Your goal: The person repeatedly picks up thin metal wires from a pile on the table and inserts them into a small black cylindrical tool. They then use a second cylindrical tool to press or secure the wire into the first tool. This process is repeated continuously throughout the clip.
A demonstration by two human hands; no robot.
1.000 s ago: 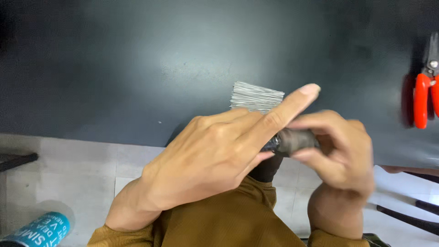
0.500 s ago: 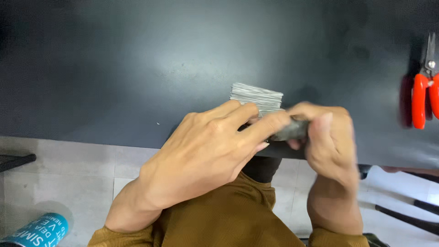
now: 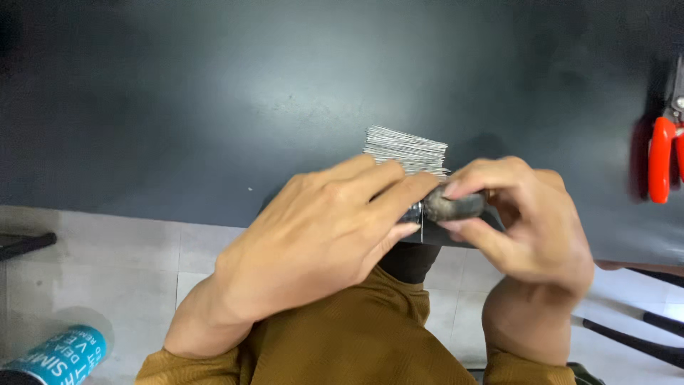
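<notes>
Wires, thin and silvery, make up a cut bundle (image 3: pixel 406 150) whose far ends fan out just beyond the knuckles of both hands, over the near edge of a dark table (image 3: pixel 214 107). The left hand (image 3: pixel 320 242) is curled over the bundle from above, fingers closed down so that their tips meet the right hand at the middle; what lies under its palm is hidden. The right hand (image 3: pixel 520 221) is narrowed to a pinch, thumb and forefinger closed on a small dark grey roll (image 3: pixel 456 207) pressed against the side of the bundle, just beside the left fingertips. A short dark strip seems to run from the roll to the bundle, though it is too small to be sure.

Judging from this grip, the loose strands could splay or slide out of line if the left hand slackens, since nothing else visibly binds them. The roll is held only by fingertips at the table's edge, so a slip could drop it to the tiled floor (image 3: pixel 107 264) below. The cut wire ends sit close to the fingers and could prick them.

Well off to the right of the right hand lie red-handled cutters (image 3: pixel 662 157). Down to the left of the left forearm, on the floor, is a blue can (image 3: pixel 60 360). Ochre sleeves (image 3: pixel 342 335) cover both arms.
</notes>
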